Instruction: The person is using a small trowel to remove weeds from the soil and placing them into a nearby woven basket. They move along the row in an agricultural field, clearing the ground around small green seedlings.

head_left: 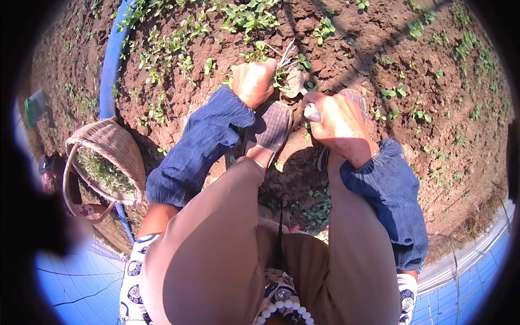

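My left hand (253, 82) is closed low over the soil, knuckles up. What its fingers hold is hidden. Pale dry stalks (287, 57) and small green leaves (279, 80) stick out right beside it. My right hand (341, 122) is wrapped round a hand tool, whose rounded pale handle end (311, 112) shows at the thumb side. A flat greyish-brown piece (296, 83) lies between the two hands; whether it is the tool's blade I cannot tell. Both hands are just ahead of my brown shoes (271, 125).
A wicker basket (111, 149) with cut greenery in it tilts at the left, next to a blue hose (111, 70). Low green plants (249, 19) grow in the brown soil. White and blue sheeting (471, 265) edges the lower right.
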The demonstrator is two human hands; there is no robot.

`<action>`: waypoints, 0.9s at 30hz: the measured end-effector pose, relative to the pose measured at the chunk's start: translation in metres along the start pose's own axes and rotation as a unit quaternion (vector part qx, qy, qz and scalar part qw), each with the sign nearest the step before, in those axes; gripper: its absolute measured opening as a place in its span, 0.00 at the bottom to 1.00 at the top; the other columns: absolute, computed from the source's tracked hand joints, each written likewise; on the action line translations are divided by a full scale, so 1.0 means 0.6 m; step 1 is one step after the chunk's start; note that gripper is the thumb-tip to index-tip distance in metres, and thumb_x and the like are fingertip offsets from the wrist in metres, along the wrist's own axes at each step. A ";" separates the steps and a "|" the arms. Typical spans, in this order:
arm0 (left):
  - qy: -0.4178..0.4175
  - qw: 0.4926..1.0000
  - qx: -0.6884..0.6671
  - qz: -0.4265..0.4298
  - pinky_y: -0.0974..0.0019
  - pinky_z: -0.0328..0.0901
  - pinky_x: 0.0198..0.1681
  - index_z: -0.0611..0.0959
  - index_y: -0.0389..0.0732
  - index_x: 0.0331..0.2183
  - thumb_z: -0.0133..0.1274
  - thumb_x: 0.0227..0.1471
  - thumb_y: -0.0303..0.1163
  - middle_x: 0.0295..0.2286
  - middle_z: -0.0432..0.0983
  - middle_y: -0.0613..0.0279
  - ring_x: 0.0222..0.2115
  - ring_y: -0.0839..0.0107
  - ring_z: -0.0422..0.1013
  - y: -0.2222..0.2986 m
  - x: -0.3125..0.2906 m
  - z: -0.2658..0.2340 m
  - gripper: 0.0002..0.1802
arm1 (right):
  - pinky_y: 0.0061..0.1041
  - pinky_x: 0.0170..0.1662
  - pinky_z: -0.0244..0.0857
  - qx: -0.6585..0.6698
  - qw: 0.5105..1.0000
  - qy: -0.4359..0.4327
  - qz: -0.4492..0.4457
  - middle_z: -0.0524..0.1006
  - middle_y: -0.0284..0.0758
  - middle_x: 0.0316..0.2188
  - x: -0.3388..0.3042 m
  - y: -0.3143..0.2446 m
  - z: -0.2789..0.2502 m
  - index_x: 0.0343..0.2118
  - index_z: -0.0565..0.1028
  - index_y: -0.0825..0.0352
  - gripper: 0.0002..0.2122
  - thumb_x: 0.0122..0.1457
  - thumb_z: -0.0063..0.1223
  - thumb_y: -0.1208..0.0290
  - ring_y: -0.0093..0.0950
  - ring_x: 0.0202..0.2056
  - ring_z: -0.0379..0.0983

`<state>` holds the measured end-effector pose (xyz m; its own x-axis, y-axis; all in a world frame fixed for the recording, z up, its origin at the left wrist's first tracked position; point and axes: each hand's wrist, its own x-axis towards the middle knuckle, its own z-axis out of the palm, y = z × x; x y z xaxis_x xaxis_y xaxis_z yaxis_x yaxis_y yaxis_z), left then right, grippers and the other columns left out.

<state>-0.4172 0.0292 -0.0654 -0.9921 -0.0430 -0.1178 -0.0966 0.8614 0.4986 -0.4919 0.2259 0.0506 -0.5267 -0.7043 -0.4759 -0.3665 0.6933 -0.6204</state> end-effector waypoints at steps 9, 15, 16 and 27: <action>-0.005 0.999 -0.001 -0.033 0.49 0.66 0.27 0.76 0.42 0.29 0.54 0.39 0.27 0.20 0.74 0.49 0.25 0.46 0.73 0.003 -0.005 0.007 0.09 | 0.45 0.35 0.68 -0.065 0.998 -0.021 0.001 0.76 0.50 0.23 0.013 -0.035 0.001 0.35 0.75 0.68 0.12 0.45 0.52 0.76 0.50 0.31 0.75; 0.001 0.999 -0.014 -0.036 0.49 0.66 0.27 0.76 0.42 0.29 0.55 0.38 0.28 0.21 0.75 0.49 0.25 0.46 0.73 0.005 -0.009 0.006 0.10 | 0.45 0.34 0.67 -0.032 0.999 0.004 -0.022 0.76 0.50 0.24 0.015 0.005 0.037 0.35 0.75 0.66 0.10 0.47 0.51 0.75 0.51 0.30 0.74; 0.005 0.999 -0.023 -0.035 0.48 0.66 0.28 0.76 0.42 0.29 0.55 0.38 0.28 0.21 0.75 0.48 0.25 0.46 0.73 0.004 -0.010 0.005 0.10 | 0.42 0.32 0.67 0.006 1.000 0.019 -0.021 0.76 0.48 0.24 0.008 0.020 0.043 0.35 0.76 0.65 0.09 0.49 0.52 0.74 0.50 0.29 0.75; 0.078 0.848 -0.475 -0.220 0.74 0.64 0.28 0.83 0.38 0.38 0.57 0.54 0.28 0.23 0.75 0.70 0.24 0.80 0.69 -0.023 -0.051 -0.093 0.08 | 0.39 0.29 0.64 0.004 1.000 0.006 -0.007 0.73 0.47 0.21 -0.025 -0.012 -0.031 0.30 0.74 0.66 0.05 0.50 0.50 0.75 0.49 0.27 0.72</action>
<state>-0.3900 -0.0094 -0.0206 -0.8343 -0.3859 -0.3938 -0.4076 -0.0493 0.9118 -0.4956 0.2340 0.0737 -0.5303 -0.7121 -0.4601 -0.3681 0.6823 -0.6316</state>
